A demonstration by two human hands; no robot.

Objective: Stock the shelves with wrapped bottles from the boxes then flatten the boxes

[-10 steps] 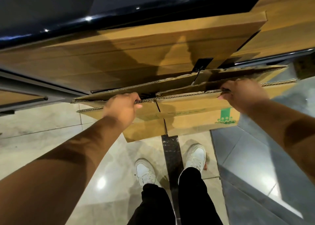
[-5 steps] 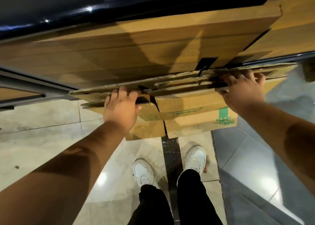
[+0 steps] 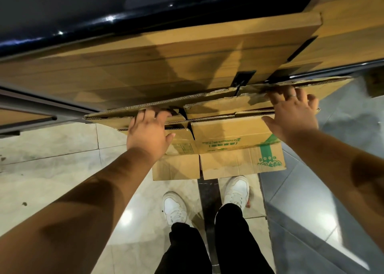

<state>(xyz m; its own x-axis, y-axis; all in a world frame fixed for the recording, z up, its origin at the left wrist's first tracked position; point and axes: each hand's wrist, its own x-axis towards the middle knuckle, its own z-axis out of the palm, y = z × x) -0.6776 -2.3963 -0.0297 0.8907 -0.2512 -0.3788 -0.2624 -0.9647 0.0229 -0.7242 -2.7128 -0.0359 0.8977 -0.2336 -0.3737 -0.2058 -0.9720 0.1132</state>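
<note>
A flattened brown cardboard box (image 3: pixel 232 140) with green print leans upright against the wood-panelled base of a counter (image 3: pixel 166 70), among other flattened cardboard sheets (image 3: pixel 158 109). My left hand (image 3: pixel 149 132) lies flat on the left part of the stack's top edge, fingers spread over the corrugated rims. My right hand (image 3: pixel 295 111) presses palm-down on the right part, fingers apart and reaching over the back sheets. Neither hand closes around the cardboard. No wrapped bottles are in view.
A dark glossy countertop edge (image 3: pixel 104 20) runs above the wooden panel. My white shoes (image 3: pixel 175 209) stand on pale tiles (image 3: pixel 52 170), close to the box's bottom flaps. A dark floor strip (image 3: pixel 208 201) runs between my feet; grey tiles (image 3: pixel 311 201) lie to the right.
Both hands have gone from gripping the top edges of the cardboard to lying open and flat on it. The stack has moved closer to the wooden panel.
</note>
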